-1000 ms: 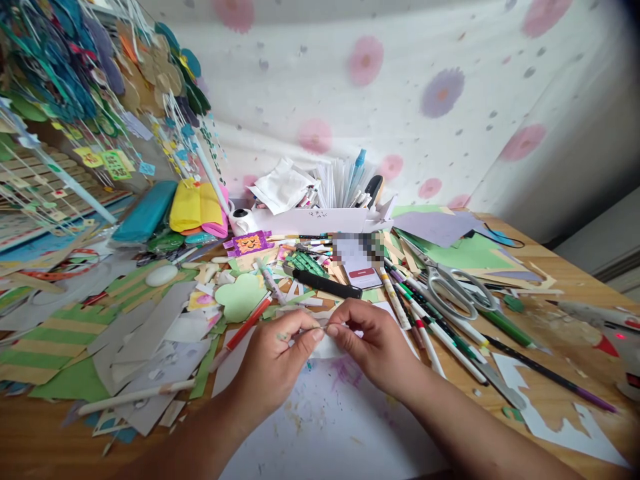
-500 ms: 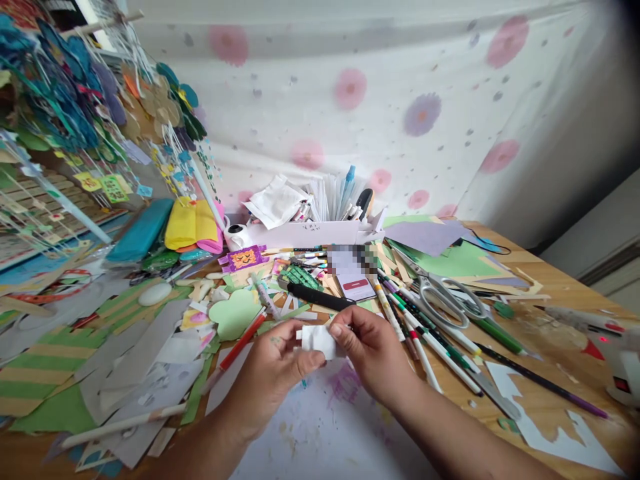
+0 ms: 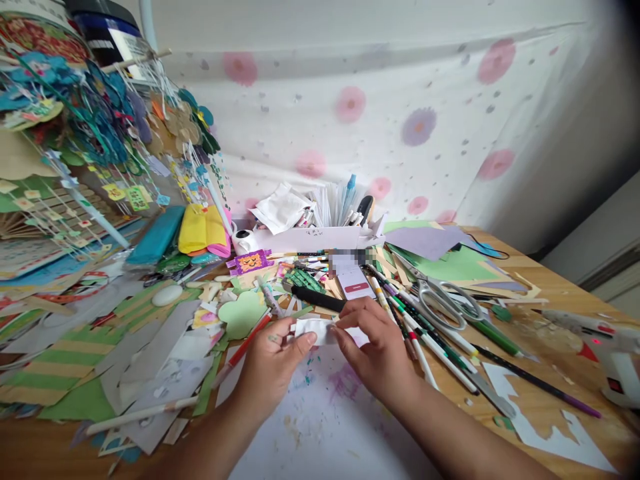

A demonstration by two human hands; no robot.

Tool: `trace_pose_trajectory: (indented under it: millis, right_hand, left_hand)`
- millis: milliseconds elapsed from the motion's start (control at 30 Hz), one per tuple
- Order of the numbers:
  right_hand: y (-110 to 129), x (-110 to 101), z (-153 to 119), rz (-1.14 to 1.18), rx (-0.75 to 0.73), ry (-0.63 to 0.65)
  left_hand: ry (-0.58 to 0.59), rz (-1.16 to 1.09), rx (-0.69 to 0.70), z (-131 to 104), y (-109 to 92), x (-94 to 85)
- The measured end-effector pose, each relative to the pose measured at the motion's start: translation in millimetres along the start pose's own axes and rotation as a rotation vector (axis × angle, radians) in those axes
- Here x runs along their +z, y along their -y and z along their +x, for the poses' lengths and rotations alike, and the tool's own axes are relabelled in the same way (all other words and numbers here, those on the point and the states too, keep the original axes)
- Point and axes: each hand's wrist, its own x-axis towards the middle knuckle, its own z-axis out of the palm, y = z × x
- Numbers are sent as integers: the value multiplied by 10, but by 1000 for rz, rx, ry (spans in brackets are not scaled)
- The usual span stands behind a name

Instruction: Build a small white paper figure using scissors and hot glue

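In the upper left, paper ornaments [image 3: 107,120] are hanging on strings, probably to stay off the clutter. At the left, green-striped paper [image 3: 83,353] is lying flat among scraps. Near the centre, my left hand [image 3: 270,360] is pinching the left end of a small white piece [image 3: 311,327] between thumb and fingers, seemingly steadying it above the white sheet [image 3: 310,433]. My right hand's [image 3: 383,350] fingertips are meeting its right edge; I cannot tell whether they are gripping. Right of centre, scissors [image 3: 421,276] are lying handles toward me, presumably for easy reach. At the right edge, a glue gun [image 3: 600,337] is standing apart, perhaps sparing the paper.
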Motion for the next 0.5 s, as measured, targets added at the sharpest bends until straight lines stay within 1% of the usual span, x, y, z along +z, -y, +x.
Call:
trace_pose_trajectory:
  millis: [100, 200, 267, 400, 500]
  right_hand:
    - [80, -20, 1, -177, -139, -17]
    - [143, -28, 1, -269, -194, -40]
    - [161, -33, -5, -270, -255, -3]
    - [131, -33, -26, -251, -497, 138]
    - [100, -27, -4, -282, -579, 172]
  left_hand:
    - [-30, 121, 63, -13, -6, -5]
    - [-74, 174, 104, -23, -2, -9]
    - [-75, 141, 107, -26, 7, -15]
    - [-22, -12, 102, -28, 23, -25]
    - [-21, -38, 105, -17, 36, -27]
